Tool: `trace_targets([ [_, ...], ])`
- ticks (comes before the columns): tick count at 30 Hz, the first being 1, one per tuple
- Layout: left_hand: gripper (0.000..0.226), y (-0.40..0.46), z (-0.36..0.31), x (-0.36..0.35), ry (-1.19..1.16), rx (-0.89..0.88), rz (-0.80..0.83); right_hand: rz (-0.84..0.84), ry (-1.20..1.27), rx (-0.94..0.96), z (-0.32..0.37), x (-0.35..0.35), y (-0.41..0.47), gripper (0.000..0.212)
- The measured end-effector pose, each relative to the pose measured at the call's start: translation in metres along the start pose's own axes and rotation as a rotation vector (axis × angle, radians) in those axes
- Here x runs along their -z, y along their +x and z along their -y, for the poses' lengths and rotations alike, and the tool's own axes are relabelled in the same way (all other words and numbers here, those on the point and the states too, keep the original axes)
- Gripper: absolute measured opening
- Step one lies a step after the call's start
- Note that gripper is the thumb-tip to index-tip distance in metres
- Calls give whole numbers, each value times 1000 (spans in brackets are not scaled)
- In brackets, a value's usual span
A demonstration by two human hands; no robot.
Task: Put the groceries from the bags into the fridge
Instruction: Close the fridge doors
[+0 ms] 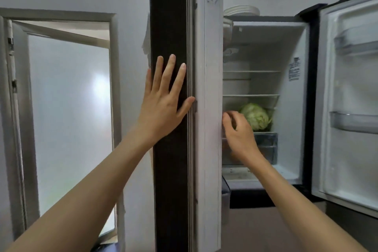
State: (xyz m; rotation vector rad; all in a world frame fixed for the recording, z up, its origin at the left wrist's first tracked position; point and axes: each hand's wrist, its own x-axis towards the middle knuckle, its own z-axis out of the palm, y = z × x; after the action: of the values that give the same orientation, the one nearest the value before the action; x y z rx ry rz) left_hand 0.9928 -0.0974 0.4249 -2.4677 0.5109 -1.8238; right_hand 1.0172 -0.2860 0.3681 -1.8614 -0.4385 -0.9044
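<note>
With a cabbage (256, 116) already shelved at center right, my left hand (163, 96) presses the fridge door (169, 149) with fingers spread, while my right hand (238, 133) hovers loosely curled, apparently empty.

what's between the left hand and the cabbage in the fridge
In the head view, the white inner side of the left fridge door and the right hand lie between the left hand and cabbage.

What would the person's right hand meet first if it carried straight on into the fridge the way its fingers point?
Probably the cabbage: the right hand reaches into the fridge just left of it, fingers curled. Depth is unclear, so it might pass beside it to the back wall.
</note>
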Motion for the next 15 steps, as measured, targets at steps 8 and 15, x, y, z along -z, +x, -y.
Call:
trace_targets([
  [8,63,32,-79,-29,-60,-73,87,19,-111,31,-19,22,-9,62],
  [15,53,45,-118,-42,-393,-114,57,215,-366,66,-56,42,-16,69],
])
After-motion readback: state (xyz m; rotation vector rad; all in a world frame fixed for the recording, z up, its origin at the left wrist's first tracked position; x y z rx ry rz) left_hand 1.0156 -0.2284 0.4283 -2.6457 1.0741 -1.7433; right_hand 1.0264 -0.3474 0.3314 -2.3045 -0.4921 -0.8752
